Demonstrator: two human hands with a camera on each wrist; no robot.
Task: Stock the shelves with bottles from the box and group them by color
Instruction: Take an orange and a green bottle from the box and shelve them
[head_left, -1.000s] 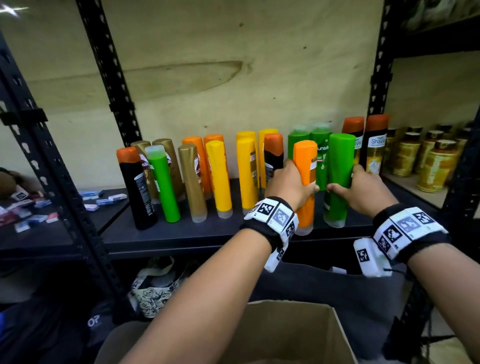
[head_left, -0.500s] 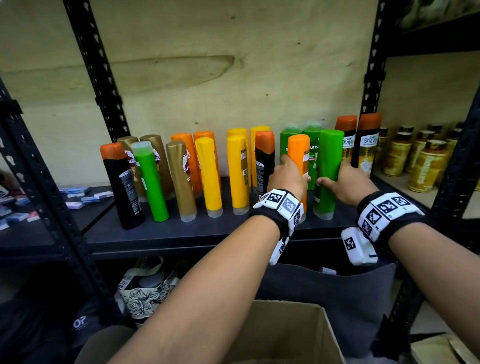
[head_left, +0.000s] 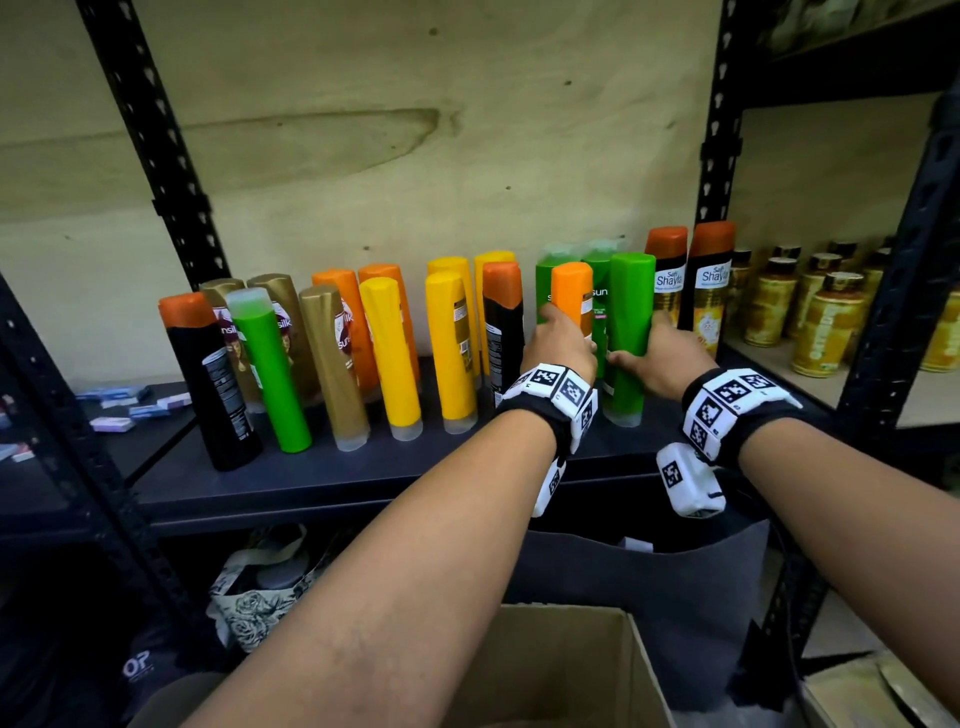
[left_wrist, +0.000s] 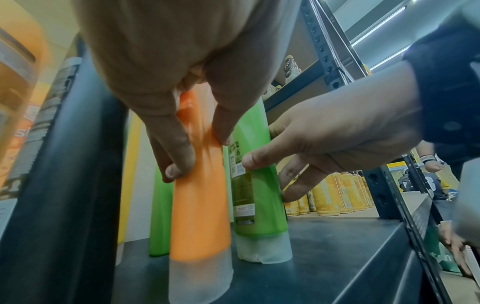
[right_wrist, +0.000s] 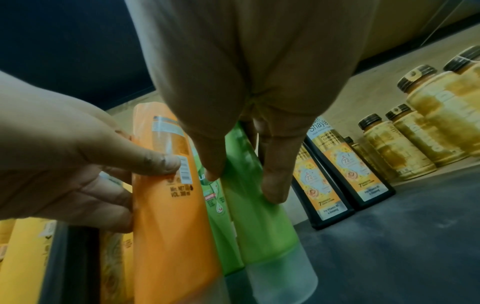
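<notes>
Nearest the person, the cardboard box (head_left: 566, 670) sits low in front of the shelving, its inside hidden from the head view, so how many bottles remain cannot be told. Above it both forearms reach to the dark shelf (head_left: 322, 483), where the step in hand looks like placing and sorting: two bottles are being stood up among the green ones. The left hand (head_left: 563, 345) wraps the orange bottle (head_left: 571, 296), thumb on the labelled side and fingers curled round the far side, its clear cap down on the shelf. The right hand (head_left: 662, 353) closes round the green bottle (head_left: 631, 332) just beside it, thumb across the front label, fingers behind; this bottle also stands cap down. The green one seems rightly placed, since two more green bottles (head_left: 597, 270) stand directly behind it. The orange one probably does not belong here; the next move likely calls for lifting it clear without knocking its neighbours and carrying it left to the orange pair (head_left: 363, 312) at the back of the row. Further right stand two black orange-capped bottles (head_left: 691, 280), and beyond the upright, amber bottles (head_left: 826, 322) on the neighbouring shelf.
</notes>
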